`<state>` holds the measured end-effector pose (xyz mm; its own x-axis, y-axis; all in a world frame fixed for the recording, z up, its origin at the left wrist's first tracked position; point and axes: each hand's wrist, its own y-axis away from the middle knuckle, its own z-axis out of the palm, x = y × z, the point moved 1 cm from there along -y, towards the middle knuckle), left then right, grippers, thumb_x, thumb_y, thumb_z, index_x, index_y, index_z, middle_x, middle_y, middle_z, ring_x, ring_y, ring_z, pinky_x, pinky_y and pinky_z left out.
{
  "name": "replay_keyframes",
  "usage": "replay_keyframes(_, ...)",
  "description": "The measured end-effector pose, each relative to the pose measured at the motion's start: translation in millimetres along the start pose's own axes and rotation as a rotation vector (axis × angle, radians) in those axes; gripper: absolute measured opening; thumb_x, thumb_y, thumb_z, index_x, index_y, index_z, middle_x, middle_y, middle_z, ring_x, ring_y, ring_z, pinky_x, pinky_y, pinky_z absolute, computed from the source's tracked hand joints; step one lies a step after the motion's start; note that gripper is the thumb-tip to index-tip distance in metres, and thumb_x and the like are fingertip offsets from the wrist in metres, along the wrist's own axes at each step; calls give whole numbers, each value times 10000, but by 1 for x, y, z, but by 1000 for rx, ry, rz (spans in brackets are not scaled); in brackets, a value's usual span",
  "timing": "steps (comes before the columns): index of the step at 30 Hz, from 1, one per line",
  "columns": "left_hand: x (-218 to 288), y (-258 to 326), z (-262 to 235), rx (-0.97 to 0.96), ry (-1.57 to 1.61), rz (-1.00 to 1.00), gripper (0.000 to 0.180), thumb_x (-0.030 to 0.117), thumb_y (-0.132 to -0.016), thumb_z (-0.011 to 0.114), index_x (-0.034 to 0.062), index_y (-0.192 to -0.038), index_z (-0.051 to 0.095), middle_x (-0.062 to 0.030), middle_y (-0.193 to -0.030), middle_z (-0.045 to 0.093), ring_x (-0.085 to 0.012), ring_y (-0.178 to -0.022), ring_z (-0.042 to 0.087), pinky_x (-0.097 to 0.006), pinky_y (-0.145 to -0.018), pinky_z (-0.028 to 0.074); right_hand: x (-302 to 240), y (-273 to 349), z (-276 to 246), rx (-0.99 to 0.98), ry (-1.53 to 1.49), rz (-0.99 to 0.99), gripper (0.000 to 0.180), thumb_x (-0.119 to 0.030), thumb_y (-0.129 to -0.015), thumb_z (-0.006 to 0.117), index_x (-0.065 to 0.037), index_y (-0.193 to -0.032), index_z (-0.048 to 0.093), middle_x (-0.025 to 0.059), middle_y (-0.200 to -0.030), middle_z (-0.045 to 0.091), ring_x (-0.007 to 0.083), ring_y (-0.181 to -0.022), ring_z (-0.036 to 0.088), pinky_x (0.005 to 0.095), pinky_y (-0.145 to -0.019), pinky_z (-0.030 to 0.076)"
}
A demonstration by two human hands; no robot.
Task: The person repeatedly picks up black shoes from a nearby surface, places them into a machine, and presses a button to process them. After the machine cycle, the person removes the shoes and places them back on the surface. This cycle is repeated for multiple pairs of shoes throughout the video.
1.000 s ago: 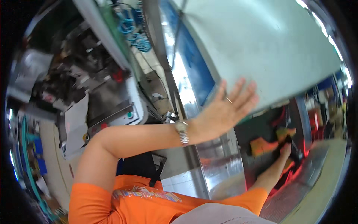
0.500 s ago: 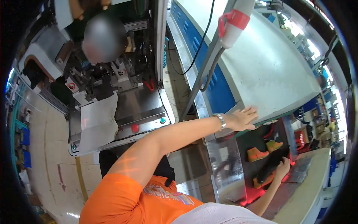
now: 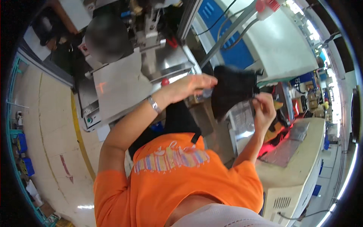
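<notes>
A black boot upper (image 3: 231, 92), smeared by motion, is held up in front of me at the right of centre. My right hand (image 3: 264, 108) pinches its right edge between thumb and fingers. On the other side, my left hand (image 3: 194, 85) reaches toward the upper with fingers stretched out. Its fingertips meet or nearly meet the left edge; I cannot tell whether they touch. A silver watch (image 3: 154, 104) is on my left wrist.
A machine with a metal table (image 3: 172, 56) stands at the left, a pale sheet (image 3: 123, 85) draped over its front. A red button (image 3: 165, 81) sits along its edge. To the right, a white-topped conveyor housing (image 3: 289, 45) opens onto a red-lit belt bearing orange shoe lasts (image 3: 273, 133).
My right hand has lifted the black upper out of the conveyor opening and brought it left. My left hand has left the housing's edge and swung toward the upper. My view has turned.
</notes>
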<state>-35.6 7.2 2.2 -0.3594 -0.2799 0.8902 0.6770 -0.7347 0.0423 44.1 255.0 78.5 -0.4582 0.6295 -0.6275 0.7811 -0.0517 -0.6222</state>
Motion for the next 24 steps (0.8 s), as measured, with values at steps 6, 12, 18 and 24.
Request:
replay_keyframes(6, 12, 33, -48, 100, 416, -64, 308, 366, -804, 607, 119, -978, 548, 8, -909, 551, -116, -920, 505, -280, -799, 384, -37, -1, 66, 5, -249, 64, 167, 123, -697, 578, 19, -828, 575, 47, -887, 523, 94, -793, 495, 188, -672, 392)
replay_keyframes(12, 49, 55, -89, 4, 621, -138, 388, 360, -856, 521, 73, -1118, 514, -50, -1075, 580, -164, -1002, 530, -350, -890, 380, -66, -8, 108, -144, -47, -38, 179, 109, -663, 576, -23, -784, 590, 64, -817, 562, 138, -743, 542, 209, -608, 401)
replay_keyframes(18, 70, 72, -122, 17, 220, -83, 308, 291, -832, 583, 56, -1030, 569, -46, -1012, 607, -139, -904, 570, -299, -816, 429, -75, 20, 146, -299, 0, -72, 159, 93, -665, 600, -16, -780, 591, 106, -805, 579, 214, -742, 578, 265, -639, 451)
replay_keyframes(24, 69, 65, -114, 166, -197, -43, 275, 270, -802, 634, 58, -965, 573, -1, -889, 593, -89, -834, 543, -232, -765, 426, -74, 23, 111, -585, -25, 96, 136, 28, -708, 603, -14, -836, 626, 97, -804, 582, 192, -766, 570, 275, -692, 437)
